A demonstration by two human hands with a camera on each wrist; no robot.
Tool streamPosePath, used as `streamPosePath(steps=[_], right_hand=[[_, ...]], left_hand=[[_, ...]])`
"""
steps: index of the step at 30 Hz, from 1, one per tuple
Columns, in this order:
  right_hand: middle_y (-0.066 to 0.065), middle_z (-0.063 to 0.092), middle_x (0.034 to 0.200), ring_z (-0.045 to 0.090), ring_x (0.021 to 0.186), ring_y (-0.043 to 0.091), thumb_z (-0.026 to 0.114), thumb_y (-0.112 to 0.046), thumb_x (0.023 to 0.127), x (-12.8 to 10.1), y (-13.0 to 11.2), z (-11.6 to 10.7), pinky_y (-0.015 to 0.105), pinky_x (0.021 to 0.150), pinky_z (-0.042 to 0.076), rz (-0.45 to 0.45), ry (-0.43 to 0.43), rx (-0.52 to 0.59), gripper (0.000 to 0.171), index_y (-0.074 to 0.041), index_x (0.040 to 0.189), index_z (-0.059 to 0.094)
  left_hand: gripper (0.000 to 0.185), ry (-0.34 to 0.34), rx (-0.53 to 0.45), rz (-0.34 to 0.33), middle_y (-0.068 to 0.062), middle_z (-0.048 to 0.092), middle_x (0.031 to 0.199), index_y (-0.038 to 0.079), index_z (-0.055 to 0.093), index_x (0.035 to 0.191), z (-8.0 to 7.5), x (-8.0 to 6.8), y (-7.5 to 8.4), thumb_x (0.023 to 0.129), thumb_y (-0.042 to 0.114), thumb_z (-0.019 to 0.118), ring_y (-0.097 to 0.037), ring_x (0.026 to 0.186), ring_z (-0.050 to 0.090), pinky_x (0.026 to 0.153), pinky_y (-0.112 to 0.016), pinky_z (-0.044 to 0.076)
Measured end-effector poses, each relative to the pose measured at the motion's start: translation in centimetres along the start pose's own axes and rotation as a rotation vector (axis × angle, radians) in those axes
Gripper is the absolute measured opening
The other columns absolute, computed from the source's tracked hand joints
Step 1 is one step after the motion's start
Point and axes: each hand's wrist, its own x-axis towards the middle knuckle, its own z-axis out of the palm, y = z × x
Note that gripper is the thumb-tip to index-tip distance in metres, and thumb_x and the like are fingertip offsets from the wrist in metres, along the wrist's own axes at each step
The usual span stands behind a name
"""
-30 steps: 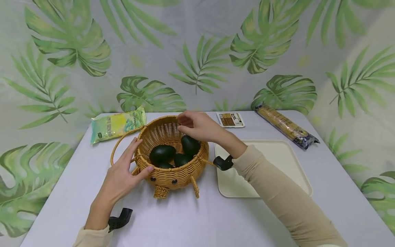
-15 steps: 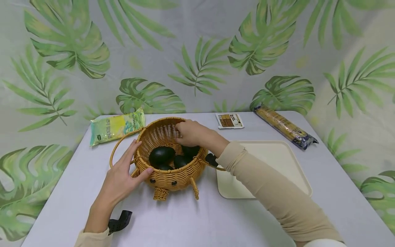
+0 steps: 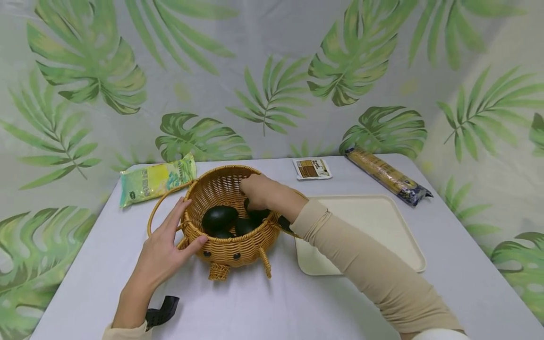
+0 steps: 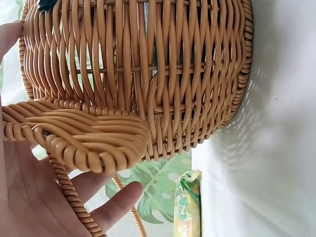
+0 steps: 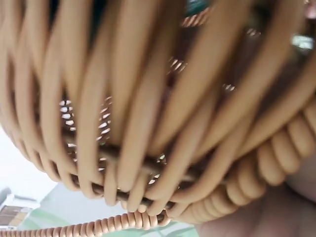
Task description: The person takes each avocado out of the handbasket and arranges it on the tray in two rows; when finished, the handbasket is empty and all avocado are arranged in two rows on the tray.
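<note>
A brown wicker basket [image 3: 248,248] with an animal face of dark eyes and a snout stands left of centre in the head view. Several dark green avocados lie inside, one avocado [image 3: 219,218] at the left. My left hand [image 3: 163,255] steadies the basket's left side, thumb at the front rim and fingers extended. In the left wrist view, a woven ear [image 4: 94,133] crosses its palm. My right hand [image 3: 263,193] reaches down over the right rim, onto the rightmost avocado [image 3: 255,215]. Its fingertips are hidden, so I cannot tell its grip. Basket weave [image 5: 133,98] fills the right wrist view.
A cream tray [image 3: 365,226] lies right of the basket, partly under the right forearm. Behind are a yellow-green packet [image 3: 157,179], a small brown-and-white packet [image 3: 312,169] and a long golden packet [image 3: 384,174]. A looped basket handle [image 3: 155,212] sticks out left.
My right hand has gone down from above the basket's back rim into its right side, covering part of the rightmost avocado. My left hand stays at the basket. The head view has shifted slightly.
</note>
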Motion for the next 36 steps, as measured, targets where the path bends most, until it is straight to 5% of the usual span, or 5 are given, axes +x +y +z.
streamPosePath(steps=[9,16,22,27,36], right_hand=[[0.003,0.067,0.088,0.055,0.072,0.014,0.076,-0.008,0.091,0.0,-0.5,0.2,0.029,0.063,0.043,0.047,-0.036,-0.042,0.008,-0.012,0.093,0.068],[0.002,0.068,0.091,0.054,0.072,0.015,0.078,-0.011,0.090,-0.4,-0.8,0.3,0.028,0.063,0.043,0.039,-0.071,-0.042,0.012,-0.012,0.100,0.071],[0.001,0.069,0.106,0.062,0.090,0.018,0.085,-0.018,0.086,-0.3,-1.0,0.7,0.031,0.074,0.052,0.063,-0.087,-0.098,0.023,-0.016,0.104,0.070],[0.001,0.070,0.107,0.065,0.092,0.019,0.086,-0.020,0.085,-0.5,-0.9,1.0,0.034,0.078,0.055,0.050,-0.058,-0.125,0.028,-0.015,0.108,0.072],[-0.001,0.066,0.090,0.059,0.079,0.016,0.085,-0.027,0.086,-1.7,-0.3,0.6,0.032,0.066,0.047,-0.018,0.055,-0.095,0.022,-0.016,0.099,0.071]], left_hand=[[0.086,0.007,0.003,0.007,-0.005,0.023,0.172,0.034,0.021,0.165,-0.1,0.0,0.1,0.095,0.055,0.066,-0.052,0.123,0.061,0.088,-0.075,0.048],[0.086,-0.004,0.001,0.006,-0.005,0.023,0.172,0.034,0.020,0.165,0.0,0.0,-0.1,0.095,0.054,0.066,-0.051,0.122,0.062,0.088,-0.076,0.048],[0.086,-0.004,-0.005,0.013,-0.005,0.024,0.171,0.035,0.020,0.165,0.2,0.1,-0.3,0.095,0.054,0.067,-0.052,0.121,0.062,0.088,-0.076,0.048],[0.086,-0.009,-0.007,0.014,-0.006,0.024,0.171,0.036,0.019,0.165,0.3,0.1,-0.3,0.096,0.053,0.066,-0.053,0.121,0.062,0.087,-0.076,0.049],[0.086,-0.009,-0.006,0.020,-0.006,0.023,0.172,0.034,0.019,0.165,0.0,0.1,-0.1,0.096,0.052,0.067,-0.052,0.120,0.063,0.086,-0.075,0.050]])
